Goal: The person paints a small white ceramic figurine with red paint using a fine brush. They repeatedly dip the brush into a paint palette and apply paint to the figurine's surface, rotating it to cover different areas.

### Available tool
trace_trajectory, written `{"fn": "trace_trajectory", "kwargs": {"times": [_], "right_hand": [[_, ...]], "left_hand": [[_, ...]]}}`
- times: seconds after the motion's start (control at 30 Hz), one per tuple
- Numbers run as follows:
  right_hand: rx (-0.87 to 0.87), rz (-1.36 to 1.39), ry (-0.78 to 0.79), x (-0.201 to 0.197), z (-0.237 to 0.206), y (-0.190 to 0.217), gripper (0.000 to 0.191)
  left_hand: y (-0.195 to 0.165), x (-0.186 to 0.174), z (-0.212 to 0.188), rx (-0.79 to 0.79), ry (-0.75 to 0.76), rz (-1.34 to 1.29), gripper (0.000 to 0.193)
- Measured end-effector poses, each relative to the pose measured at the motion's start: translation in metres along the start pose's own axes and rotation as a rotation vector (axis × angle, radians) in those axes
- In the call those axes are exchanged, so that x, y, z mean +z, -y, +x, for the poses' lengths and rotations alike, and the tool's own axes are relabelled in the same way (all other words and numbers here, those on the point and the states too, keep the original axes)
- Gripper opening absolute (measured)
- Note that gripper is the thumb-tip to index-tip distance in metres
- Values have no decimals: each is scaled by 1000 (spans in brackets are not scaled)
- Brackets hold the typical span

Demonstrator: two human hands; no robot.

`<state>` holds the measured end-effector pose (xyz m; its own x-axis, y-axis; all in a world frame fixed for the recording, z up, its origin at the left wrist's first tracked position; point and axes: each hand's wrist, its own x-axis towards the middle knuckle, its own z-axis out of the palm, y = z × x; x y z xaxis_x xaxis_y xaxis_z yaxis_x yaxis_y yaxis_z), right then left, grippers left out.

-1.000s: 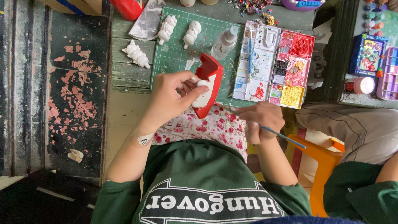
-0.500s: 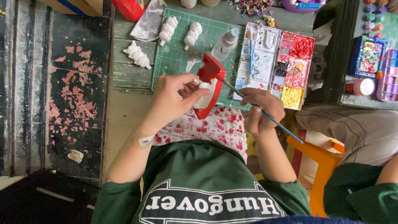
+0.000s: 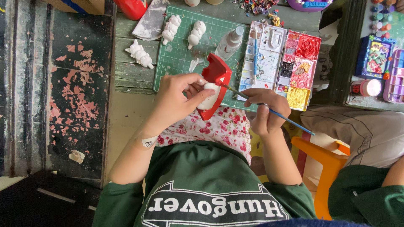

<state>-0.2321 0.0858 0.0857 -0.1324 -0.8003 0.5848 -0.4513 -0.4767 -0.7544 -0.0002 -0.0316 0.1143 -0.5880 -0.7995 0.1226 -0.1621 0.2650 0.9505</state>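
Looking down from the head camera, I see the green shirt (image 3: 202,197) nearest me and, just beyond it, a floral cloth (image 3: 219,126) on the lap. Above that cloth my left hand (image 3: 179,98) is closed around a figurine (image 3: 213,86), white in the middle and painted red along its edges; the fingers wrap its white part and it hangs in the air over the near edge of the mat. Just right of the figurine my right hand (image 3: 265,111) pinches a thin blue-handled brush (image 3: 269,110), whose tip touches the figurine's red edge. Right of that hand and nearer me is an orange stool (image 3: 324,164), with another person's trousers (image 3: 357,126) beyond it.

Past the figurine lies the green mat (image 3: 181,59) on the worn wooden surface (image 3: 126,71). Beyond the figurine on the mat stand a clear spray bottle (image 3: 229,42) and two unpainted white figures (image 3: 183,31); a third white figure (image 3: 140,54) lies left of the mat. Right of the figurine, overlapping the mat's edge, sits a paint palette (image 3: 290,59) with red, pink and yellow wells. Far right of it are a small pink-lidded jar (image 3: 365,87) and a painted blue tile (image 3: 374,56).
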Motion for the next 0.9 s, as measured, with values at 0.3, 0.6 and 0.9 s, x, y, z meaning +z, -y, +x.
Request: {"fn": "trace_trajectory", "kwargs": {"times": [0.3, 0.6, 0.9], "right_hand": [[-19, -3, -60, -5, 1, 3, 26], [-163, -135, 7, -3, 11, 3, 18], [-59, -123, -42, -3, 7, 2, 27]], "left_hand": [[-2, -1, 1, 4, 7, 24, 21], [-5, -2, 1, -9, 5, 75, 23], [-2, -2, 1, 23, -16, 65, 23]]}}
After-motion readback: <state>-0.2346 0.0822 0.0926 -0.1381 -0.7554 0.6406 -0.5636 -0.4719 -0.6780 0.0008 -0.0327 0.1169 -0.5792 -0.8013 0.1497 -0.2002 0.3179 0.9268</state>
